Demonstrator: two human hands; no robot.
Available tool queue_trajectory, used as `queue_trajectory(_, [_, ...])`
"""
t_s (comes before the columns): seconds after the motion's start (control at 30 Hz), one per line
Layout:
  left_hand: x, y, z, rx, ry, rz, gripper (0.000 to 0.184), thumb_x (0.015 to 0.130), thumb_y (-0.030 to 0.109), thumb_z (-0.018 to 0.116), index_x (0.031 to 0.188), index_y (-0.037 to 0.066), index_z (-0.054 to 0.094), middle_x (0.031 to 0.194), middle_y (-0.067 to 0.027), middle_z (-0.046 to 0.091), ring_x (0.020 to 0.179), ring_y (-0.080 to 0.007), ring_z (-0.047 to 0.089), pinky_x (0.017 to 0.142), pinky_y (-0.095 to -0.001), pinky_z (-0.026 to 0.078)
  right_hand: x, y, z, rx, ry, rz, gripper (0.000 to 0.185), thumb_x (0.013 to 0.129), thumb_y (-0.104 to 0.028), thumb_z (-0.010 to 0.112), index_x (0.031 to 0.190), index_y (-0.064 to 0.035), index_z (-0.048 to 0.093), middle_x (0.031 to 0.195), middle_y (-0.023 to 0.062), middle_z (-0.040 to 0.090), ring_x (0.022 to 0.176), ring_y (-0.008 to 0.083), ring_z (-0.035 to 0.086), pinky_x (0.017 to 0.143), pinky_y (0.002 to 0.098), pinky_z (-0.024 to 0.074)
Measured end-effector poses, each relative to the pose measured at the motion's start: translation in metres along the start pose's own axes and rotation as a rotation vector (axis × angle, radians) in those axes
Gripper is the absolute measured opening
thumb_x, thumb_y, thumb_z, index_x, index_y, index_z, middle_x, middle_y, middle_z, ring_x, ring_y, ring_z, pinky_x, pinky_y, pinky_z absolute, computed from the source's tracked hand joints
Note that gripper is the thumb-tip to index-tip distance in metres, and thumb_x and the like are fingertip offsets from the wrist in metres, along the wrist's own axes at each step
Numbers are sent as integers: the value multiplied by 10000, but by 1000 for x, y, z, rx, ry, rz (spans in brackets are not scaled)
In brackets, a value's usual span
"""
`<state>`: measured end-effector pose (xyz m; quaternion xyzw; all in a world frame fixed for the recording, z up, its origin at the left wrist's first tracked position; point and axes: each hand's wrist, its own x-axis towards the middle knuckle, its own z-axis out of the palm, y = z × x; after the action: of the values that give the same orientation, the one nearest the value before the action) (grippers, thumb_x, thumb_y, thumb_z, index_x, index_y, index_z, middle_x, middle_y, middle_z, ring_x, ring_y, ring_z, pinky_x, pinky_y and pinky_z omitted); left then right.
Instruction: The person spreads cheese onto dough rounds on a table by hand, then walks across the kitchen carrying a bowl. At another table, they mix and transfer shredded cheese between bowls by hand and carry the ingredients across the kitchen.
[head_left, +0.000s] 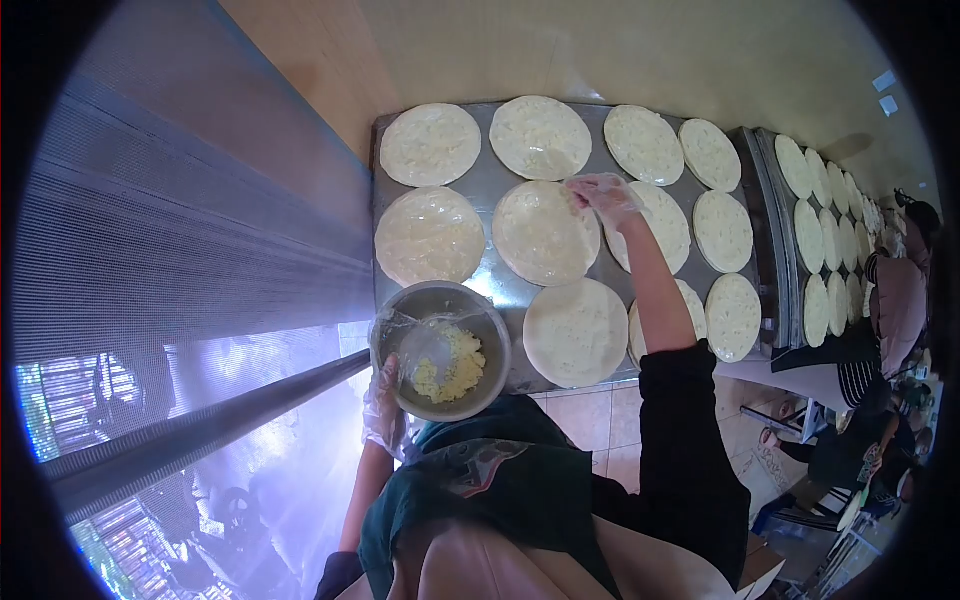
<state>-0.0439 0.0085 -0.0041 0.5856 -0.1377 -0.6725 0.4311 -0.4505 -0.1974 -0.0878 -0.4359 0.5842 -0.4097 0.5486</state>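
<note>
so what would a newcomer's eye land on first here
Probably the rows of pale, flat rounds spread across the metal surface in the centre. Next, the metal bowl of yellow crumbs at its near left edge, held by the left hand. Then the clear-gloved right hand over the rounds.

The bowl [494, 345] looks like smooth metal, the gloves [612, 201] like glossy, crinkled plastic.
</note>
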Motion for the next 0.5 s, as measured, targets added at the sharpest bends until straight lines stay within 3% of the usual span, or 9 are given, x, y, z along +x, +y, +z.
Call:
queue_trajectory(0.17, [3, -2, -2, 1, -8, 0, 577, 856, 339, 580, 1273, -16, 396, 1204, -107, 491, 1068, -198, 485, 918, -306, 392, 35, 22, 16, -36, -76, -23, 166, 831, -87, 550, 904, 23, 652, 758, 65, 633, 633, 126, 550, 593, 245, 446])
queue_trajectory(0.27, [2, 0, -1, 0, -7, -8, 580, 852, 342, 585, 1272, -13, 401, 1202, -108, 492, 1068, -199, 484, 916, -303, 391, 89, 76, 15, -233, -160, -194, 162, 804, -132, 561, 875, -58, 686, 770, 70, 651, 660, 155, 576, 611, 270, 455])
queue_trajectory(0.37, [-2, 3, 4, 16, 4, 11, 584, 853, 352, 581, 1274, -10, 400, 1202, -108, 492, 1071, -199, 481, 915, -300, 390, 96, 75, 26, -319, -25, -190, 148, 741, -164, 589, 822, -116, 704, 783, 81, 660, 682, 197, 598, 635, 295, 464])
queue_trajectory(0.43, [-2, 1, 0, 31, 17, 6, 581, 856, 356, 574, 1273, -10, 402, 1201, -108, 491, 1070, -198, 480, 915, -299, 389, 67, 25, 40, -889, 8, -294, 164, 695, -196, 609, 797, -105, 699, 771, 95, 658, 705, 225, 616, 656, 311, 477])
queue_trajectory(0.5, [-2, 1, -1, 47, 28, 0, 578, 860, 361, 568, 1272, -10, 403, 1201, -108, 491, 1070, -198, 480, 915, -297, 388, 67, 18, 45, -911, -16, -297, 159, 687, -191, 610, 787, -101, 696, 766, 92, 658, 706, 223, 619, 658, 307, 479])
